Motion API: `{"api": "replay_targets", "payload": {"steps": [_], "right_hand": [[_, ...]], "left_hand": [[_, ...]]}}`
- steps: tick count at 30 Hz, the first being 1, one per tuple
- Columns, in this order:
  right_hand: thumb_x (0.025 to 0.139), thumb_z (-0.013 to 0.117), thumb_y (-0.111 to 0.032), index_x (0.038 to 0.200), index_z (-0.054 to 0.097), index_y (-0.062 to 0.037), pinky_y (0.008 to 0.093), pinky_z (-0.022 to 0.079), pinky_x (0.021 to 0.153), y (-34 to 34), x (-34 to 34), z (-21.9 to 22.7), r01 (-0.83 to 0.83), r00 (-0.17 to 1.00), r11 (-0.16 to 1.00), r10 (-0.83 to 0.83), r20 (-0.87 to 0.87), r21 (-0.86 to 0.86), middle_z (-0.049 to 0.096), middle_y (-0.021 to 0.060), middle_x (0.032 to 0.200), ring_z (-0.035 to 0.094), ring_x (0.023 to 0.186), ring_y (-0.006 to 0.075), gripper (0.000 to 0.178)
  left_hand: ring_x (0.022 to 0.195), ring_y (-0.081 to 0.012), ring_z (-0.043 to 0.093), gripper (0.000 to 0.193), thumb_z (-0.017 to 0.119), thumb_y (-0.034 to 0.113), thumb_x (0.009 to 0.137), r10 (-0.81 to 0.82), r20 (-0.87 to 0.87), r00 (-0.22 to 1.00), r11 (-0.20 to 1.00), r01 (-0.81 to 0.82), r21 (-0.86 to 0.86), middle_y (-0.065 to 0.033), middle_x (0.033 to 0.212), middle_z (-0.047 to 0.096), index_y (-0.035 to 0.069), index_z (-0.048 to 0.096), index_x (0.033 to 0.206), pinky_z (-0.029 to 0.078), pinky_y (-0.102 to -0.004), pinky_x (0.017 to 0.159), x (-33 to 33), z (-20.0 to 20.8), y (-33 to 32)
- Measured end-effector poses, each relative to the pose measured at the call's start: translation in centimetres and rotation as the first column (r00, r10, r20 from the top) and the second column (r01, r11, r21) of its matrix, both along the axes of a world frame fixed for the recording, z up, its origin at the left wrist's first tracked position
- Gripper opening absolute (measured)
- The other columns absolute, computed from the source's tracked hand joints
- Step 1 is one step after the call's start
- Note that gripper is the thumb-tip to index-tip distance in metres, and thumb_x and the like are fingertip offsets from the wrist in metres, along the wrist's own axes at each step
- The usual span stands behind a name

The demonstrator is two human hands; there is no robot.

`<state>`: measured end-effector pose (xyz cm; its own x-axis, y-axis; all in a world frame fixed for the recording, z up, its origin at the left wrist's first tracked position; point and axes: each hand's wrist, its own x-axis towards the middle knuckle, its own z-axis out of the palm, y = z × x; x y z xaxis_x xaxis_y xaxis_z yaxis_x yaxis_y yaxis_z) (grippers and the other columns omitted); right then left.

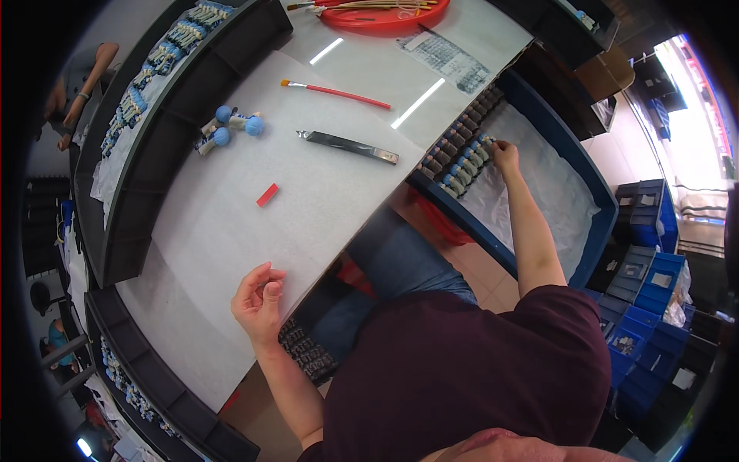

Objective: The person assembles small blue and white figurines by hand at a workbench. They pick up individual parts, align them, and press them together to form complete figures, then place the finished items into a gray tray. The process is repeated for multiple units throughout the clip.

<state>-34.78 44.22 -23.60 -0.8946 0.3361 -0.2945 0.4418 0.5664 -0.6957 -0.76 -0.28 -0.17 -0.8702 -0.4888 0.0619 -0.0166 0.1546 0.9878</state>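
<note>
Above the white sheet (208, 254) on the table, my left hand (258, 302) is loosely curled and empty, thumb and fingertips apart. My right hand (504, 156) reaches into a blue tray (608, 208) on the right. Its fingers pinch at a small figurine (486, 143) at the end of a row of blue-headed figurines (464, 165); the fingers partly hide it. On the sheet lie several loose blue-headed figurines (250, 125), a small red block (267, 195), a slim metal tool with a dark handle (350, 146) and a red-handled flat brush (339, 95).
Along the table's left side stands a black tray (192, 85) holding rows of figurines. Another black tray (154, 377) is at lower left. A red basin (377, 19) with brushes and a printed paper (446, 60) lie at the far side. Blue bins (647, 269) stack at right.
</note>
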Motion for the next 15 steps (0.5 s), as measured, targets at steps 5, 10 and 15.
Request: {"api": "replay_targets", "payload": {"steps": [5, 10, 15], "right_hand": [[0.076, 0.062, -0.024, 0.094, 0.068, -0.0047, 0.0353, 0.048, 0.078, 0.0, -0.4, -0.2, -0.073, 0.993, 0.989, 0.084, -0.082, 0.127, 0.067, 0.0164, 0.087, 0.065, 0.084, 0.0281, 0.027], [0.076, 0.061, -0.026, 0.091, 0.069, -0.0041, 0.0362, 0.048, 0.079, -1.1, 0.4, 1.9, -0.156, 0.980, 0.944, 0.185, -0.073, 0.292, 0.066, 0.0191, 0.088, 0.064, 0.087, 0.0298, 0.029], [0.077, 0.061, -0.031, 0.095, 0.068, -0.0036, 0.0373, 0.048, 0.081, -1.0, -0.2, 2.4, -0.158, 0.986, 0.873, 0.165, 0.024, 0.462, 0.066, 0.0194, 0.091, 0.064, 0.089, 0.0314, 0.034]], "left_hand": [[0.072, -0.0107, 0.058, 0.033, 0.069, 0.019, 0.081, -0.009, 0.008, 1.000, 1.000, 0.009, -0.001, -0.0105, 0.084, 0.065, -0.002, 0.060, 0.105, 0.045, -0.0195, 0.059, -0.2, 0.1, 0.0], [0.073, -0.0110, 0.058, 0.032, 0.070, 0.016, 0.080, -0.014, -0.008, 1.000, 1.000, 0.014, 0.017, -0.0104, 0.084, 0.065, -0.002, 0.060, 0.104, 0.045, -0.0197, 0.061, -0.4, 0.0, 0.1], [0.075, -0.0120, 0.060, 0.027, 0.069, 0.013, 0.080, 0.007, 0.015, 1.000, 1.000, -0.007, 0.007, -0.0096, 0.084, 0.065, -0.002, 0.061, 0.101, 0.047, -0.0214, 0.064, 0.1, 0.1, 0.0]]}}
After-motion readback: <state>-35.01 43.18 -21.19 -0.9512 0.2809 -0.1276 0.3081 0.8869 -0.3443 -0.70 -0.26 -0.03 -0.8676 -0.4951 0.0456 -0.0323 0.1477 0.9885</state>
